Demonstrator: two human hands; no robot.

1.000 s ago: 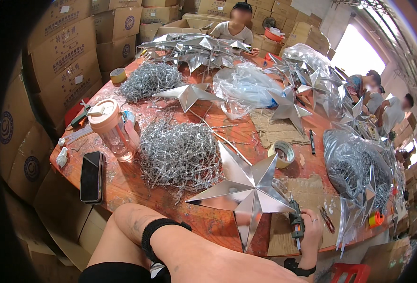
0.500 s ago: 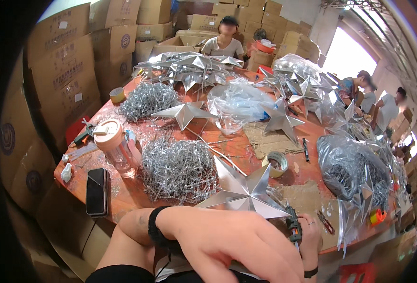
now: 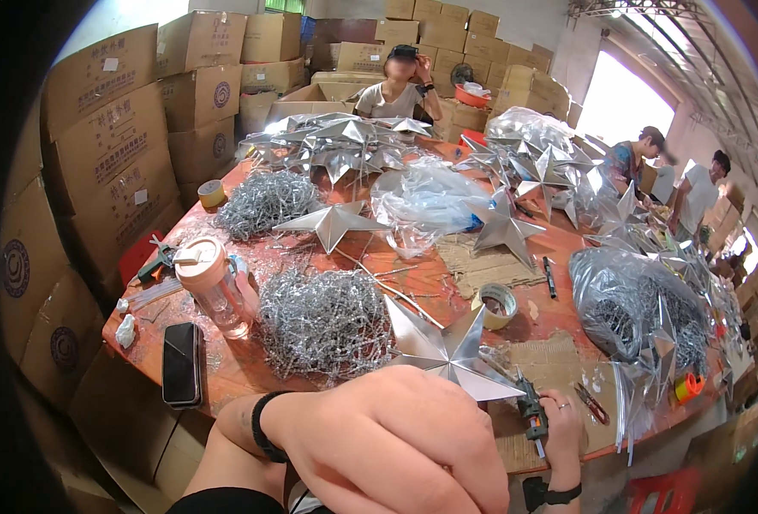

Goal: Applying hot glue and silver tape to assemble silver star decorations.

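In the foreground my left hand (image 3: pixel 396 433), with a black band at the wrist, is closed with its knuckles up. Its fingertips and whatever they hold are hidden beneath it. Just beyond it lies a silver five-pointed star (image 3: pixel 449 353), whose lower points the hand partly covers. My right hand (image 3: pixel 562 428), wearing a ring and a dark wristband, is wrapped round a dark green glue gun (image 3: pixel 531 413) beside the star's right point. A clear stick shows at the glue gun's near end. Small red-handled snips (image 3: pixel 592 403) lie right of that hand on a cardboard sheet (image 3: pixel 546 364).
Tangled silver tinsel (image 3: pixel 323 325), a lidded pink bottle (image 3: pixel 216 287) and a phone (image 3: pixel 182 364) stand or lie at left. A tape roll (image 3: pixel 495 306), another star (image 3: pixel 332 224) and a bag of tinsel (image 3: pixel 636 304) lie beyond. A person (image 3: pixel 400 90) sits across the table.
My left hand has drawn slightly back and its fingers have curled in more. The right hand stays on the glue gun. The person across has raised a hand to the head.
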